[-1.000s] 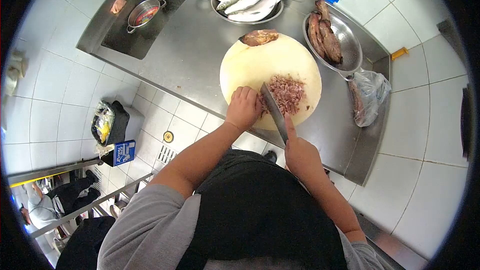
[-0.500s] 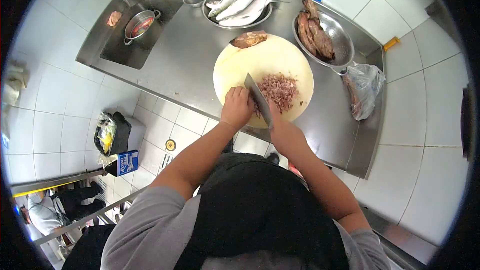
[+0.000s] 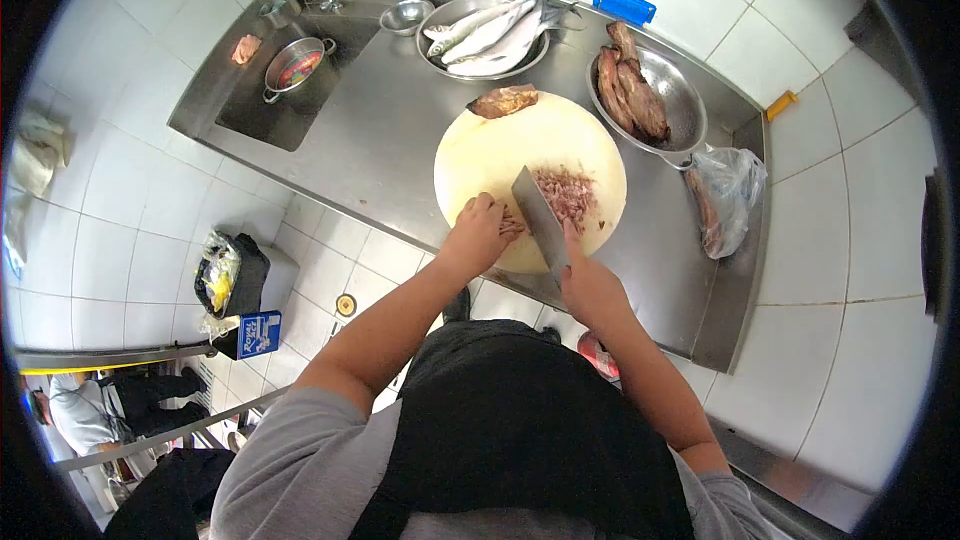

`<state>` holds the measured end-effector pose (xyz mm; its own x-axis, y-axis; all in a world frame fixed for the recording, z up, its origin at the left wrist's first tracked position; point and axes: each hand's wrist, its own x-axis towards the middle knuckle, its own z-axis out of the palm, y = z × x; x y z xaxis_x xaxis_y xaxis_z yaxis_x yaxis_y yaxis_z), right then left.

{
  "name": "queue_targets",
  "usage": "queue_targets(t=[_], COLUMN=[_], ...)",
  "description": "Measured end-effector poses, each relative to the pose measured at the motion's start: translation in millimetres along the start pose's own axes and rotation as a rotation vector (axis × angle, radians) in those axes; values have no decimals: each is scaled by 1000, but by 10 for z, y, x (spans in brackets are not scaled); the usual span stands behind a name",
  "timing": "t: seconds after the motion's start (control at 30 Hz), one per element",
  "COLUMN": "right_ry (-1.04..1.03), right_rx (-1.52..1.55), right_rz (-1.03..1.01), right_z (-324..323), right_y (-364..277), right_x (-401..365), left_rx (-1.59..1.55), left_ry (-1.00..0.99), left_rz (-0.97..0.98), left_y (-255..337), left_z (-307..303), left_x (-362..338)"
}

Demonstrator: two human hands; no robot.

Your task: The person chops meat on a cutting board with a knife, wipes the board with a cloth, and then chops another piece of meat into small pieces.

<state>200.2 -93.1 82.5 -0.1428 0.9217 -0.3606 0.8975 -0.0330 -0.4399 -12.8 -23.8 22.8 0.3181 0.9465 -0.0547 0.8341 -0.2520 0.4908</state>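
My right hand is closed around the handle of a cleaver, its forefinger lying along the blade. The blade stands over the round cutting board, between sliced meat strips on its left and a heap of chopped meat on its right. My left hand presses curled fingers on the meat strips, a small gap from the blade. The handle is hidden inside my right hand. At the far edge of the board lies a larger piece of smoked meat.
Behind the board stand a bowl of whole fish and a colander with smoked meat slabs. A plastic bag with meat lies at the right. The sink holding a pot is at the left. Another person is at lower left.
The cleaver has shifted right, away from my left fingers, and sliced strips now show between them. The whole view has moved slightly, so the counter appears lower.
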Motion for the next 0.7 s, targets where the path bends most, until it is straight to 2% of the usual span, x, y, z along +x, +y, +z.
queue_targets(t=[0.2, 0.33, 0.4, 0.5, 0.7], right_ry=[-8, -6, -11, -24, -24], right_rx=[46, 40, 46, 8, -54], right_rz=[33, 16, 32, 25, 19], right_z=[-40, -43, -28, -81, -112], right_y=[25, 19, 12, -22, -55], right_x=[-29, -16, -11, -28, -32], left_rx=[-32, 55, -30, 22, -116], left_ry=[21, 66, 182, 84, 109], left_rz=[235, 288, 344, 306, 345], left_y=[-63, -63, -46, -90, -113], left_z=[-2, -111, -33, 47, -65], left_x=[140, 99, 76, 93, 88])
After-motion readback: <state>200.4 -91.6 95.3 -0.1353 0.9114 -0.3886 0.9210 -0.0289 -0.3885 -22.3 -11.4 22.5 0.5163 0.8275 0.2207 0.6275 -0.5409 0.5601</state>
